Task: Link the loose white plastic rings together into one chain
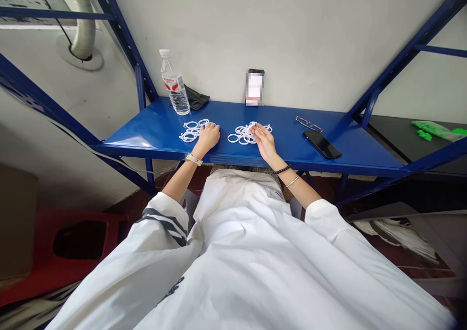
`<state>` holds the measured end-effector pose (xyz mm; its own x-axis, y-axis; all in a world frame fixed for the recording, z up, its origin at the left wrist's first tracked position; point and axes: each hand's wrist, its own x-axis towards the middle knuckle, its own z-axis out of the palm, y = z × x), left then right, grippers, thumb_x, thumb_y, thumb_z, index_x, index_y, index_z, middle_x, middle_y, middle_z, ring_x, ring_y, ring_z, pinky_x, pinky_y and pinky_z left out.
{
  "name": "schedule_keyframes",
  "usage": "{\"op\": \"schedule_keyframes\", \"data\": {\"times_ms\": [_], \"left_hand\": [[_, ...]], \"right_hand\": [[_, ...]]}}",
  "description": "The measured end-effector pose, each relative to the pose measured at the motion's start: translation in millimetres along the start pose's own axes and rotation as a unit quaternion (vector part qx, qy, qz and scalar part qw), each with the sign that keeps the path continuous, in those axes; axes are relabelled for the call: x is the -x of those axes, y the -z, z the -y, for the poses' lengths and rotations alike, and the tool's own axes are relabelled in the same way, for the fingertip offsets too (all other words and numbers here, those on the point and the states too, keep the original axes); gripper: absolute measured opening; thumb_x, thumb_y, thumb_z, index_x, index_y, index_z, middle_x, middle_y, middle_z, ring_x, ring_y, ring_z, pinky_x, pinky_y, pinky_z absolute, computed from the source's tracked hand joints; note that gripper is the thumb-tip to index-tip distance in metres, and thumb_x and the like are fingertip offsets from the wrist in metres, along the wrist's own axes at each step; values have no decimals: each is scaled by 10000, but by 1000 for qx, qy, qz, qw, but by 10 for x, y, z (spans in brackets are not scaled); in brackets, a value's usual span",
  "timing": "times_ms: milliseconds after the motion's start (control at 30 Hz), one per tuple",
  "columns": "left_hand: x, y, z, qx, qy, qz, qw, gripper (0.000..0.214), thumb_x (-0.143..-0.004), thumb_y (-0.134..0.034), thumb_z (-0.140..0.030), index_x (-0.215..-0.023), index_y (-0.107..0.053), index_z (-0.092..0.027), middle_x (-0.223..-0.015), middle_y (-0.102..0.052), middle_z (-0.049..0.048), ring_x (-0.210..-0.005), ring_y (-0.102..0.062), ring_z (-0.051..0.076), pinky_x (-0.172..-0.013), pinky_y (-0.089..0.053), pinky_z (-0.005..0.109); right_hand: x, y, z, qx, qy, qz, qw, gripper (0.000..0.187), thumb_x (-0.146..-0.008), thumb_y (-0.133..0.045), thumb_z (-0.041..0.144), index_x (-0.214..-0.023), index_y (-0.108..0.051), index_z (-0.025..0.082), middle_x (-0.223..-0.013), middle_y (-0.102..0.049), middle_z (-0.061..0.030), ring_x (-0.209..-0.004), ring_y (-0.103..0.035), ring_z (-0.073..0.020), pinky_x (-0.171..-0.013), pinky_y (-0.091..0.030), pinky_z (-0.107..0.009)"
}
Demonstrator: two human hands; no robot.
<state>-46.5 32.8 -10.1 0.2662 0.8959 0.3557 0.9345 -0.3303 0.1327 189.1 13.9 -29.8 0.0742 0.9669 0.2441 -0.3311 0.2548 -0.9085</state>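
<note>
Two loose piles of thin white plastic rings with small tabs lie on a blue metal shelf point(146, 137). My left hand point(209, 136) rests at the right side of the left pile of rings point(189, 134). Its back faces up, the fingers are bent, and whatever is under them is hidden. At the right pile of rings point(241, 134), my right hand point(265, 142) is turned palm inward. Its thumb and fingers are pinched together on a white plastic ring point(252, 124), seen only in part.
A water bottle point(175, 86) stands at the back left, beside a black pouch point(196, 99). A phone-like device point(254, 87) leans upright against the wall. Eyeglasses point(308, 124) and a dark phone point(322, 144) lie to the right. Blue posts point(126, 38) frame the shelf.
</note>
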Motion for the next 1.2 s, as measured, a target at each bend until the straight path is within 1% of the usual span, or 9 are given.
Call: {"op": "schedule_keyframes", "data": {"times_ms": [100,267,367,467,600,767,867,1000,1200], "left_hand": [[-18,-44,38,-1,1,5,1000,389,-949,-347,-113,-1186,-656,-103,-1225,-636,225,-1181,-569,356,-1025,-414,517],[-84,-43,3,52,-21,2,998,373,-884,-400,-77,-1112,-693,-119,-1154,-660,191,-1118,-599,323,-961,-466,435],[-105,-20,-42,115,-39,-3,993,344,-834,-428,-53,-1026,-700,-137,-1044,-691,156,-1014,-627,285,-924,-482,397],[-109,52,-99,214,-49,-4,976,258,-791,-493,-80,-940,-688,-160,-891,-694,91,-842,-629,222,-843,-504,343],[-84,223,-199,372,-44,-12,927,132,-810,-581,-196,-915,-654,-168,-841,-675,43,-806,-617,170,-781,-518,289],[-18,405,-333,568,-38,61,820,250,-845,-669,-329,-1017,-588,-166,-830,-645,18,-792,-653,143,-790,-567,307],[10,444,-387,626,-19,73,776,299,-848,-705,-360,-1042,-575,-172,-814,-637,8,-800,-665,144,-820,-585,332],[24,435,-430,692,2,91,716,300,-838,-721,-315,-1073,-596,-176,-813,-637,0,-814,-666,143,-843,-601,362],[3,384,-479,728,49,122,673,249,-846,-689,-226,-1082,-640,-164,-841,-683,22,-859,-696,158,-885,-604,388]], "right_hand": [[6,1,4,21,2,0,1000,376,-763,-791,384,-1089,-674,237,-1267,-694,-68,-1245,-654,-228,-1104,-525,-371],[12,11,3,19,14,-17,1000,402,-733,-792,346,-1101,-662,253,-1296,-661,-48,-1263,-635,-225,-1098,-517,-359],[27,7,8,34,25,-16,999,399,-734,-782,357,-1100,-655,261,-1278,-652,-46,-1248,-632,-218,-1075,-525,-354],[39,-8,11,51,31,-26,998,391,-722,-788,388,-1064,-654,255,-1256,-658,-48,-1193,-642,-208,-1050,-534,-348],[40,-27,-3,61,40,-22,997,379,-703,-787,421,-1011,-650,248,-1194,-681,-49,-1136,-647,-201,-1027,-539,-348],[61,-45,7,92,59,18,994,367,-717,-767,456,-1013,-662,265,-1170,-695,-48,-1136,-647,-220,-1014,-537,-373],[101,-69,52,99,67,45,992,379,-712,-789,449,-1026,-674,270,-1178,-704,-50,-1131,-658,-235,-1026,-535,-398],[148,-106,110,105,74,77,989,437,-685,-837,457,-1051,-684,274,-1173,-718,-51,-1113,-675,-245,-1067,-523,-428],[135,-116,77,105,56,80,990,497,-637,-883,530,-1018,-700,267,-1074,-752,-59,-1096,-691,-254,-1062,-543,-432]]}}
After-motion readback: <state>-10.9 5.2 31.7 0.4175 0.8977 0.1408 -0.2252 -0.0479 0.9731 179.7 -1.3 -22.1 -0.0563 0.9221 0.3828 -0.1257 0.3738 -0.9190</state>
